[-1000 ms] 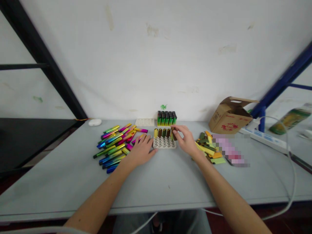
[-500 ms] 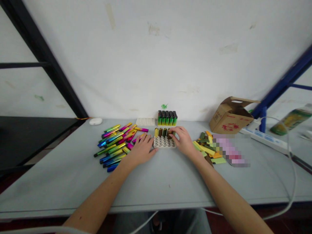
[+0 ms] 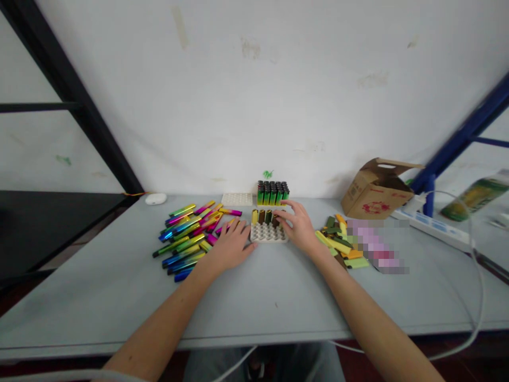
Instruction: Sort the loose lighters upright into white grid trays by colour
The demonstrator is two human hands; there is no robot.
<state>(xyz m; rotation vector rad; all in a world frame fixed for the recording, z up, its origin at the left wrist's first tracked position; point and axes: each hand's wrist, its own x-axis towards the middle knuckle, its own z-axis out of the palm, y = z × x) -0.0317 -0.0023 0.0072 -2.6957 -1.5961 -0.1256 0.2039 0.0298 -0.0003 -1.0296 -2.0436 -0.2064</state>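
Observation:
A white tray point(image 3: 269, 232) with rows of holes lies at the middle of the table. Along its far row stand several upright lighter cases: a yellow case point(image 3: 255, 216), a brown case point(image 3: 261, 216), a dark green case point(image 3: 269, 216) and another brown case point(image 3: 275, 218) at the right end. My right hand point(image 3: 297, 227) is at that last case, its fingers parted and one fingertip touching or just over the top. My left hand point(image 3: 230, 245) rests open on the table, its fingers spread beside the tray's left edge, next to a pile of shiny multicoloured lighters point(image 3: 186, 241).
Behind the tray stands a block of green lighters point(image 3: 272, 193) with black tops, beside a second white tray point(image 3: 237, 199). Yellow, green and brown cases point(image 3: 338, 241) lie heaped at right, near a cardboard box point(image 3: 376, 196), a power strip point(image 3: 435, 229) and a cable point(image 3: 480, 286). A white earphone case point(image 3: 156, 198) sits at back left.
My right hand's fingers have spread apart from the brown case at the row's right end, the upper finger lifting a little. My left hand stays in place.

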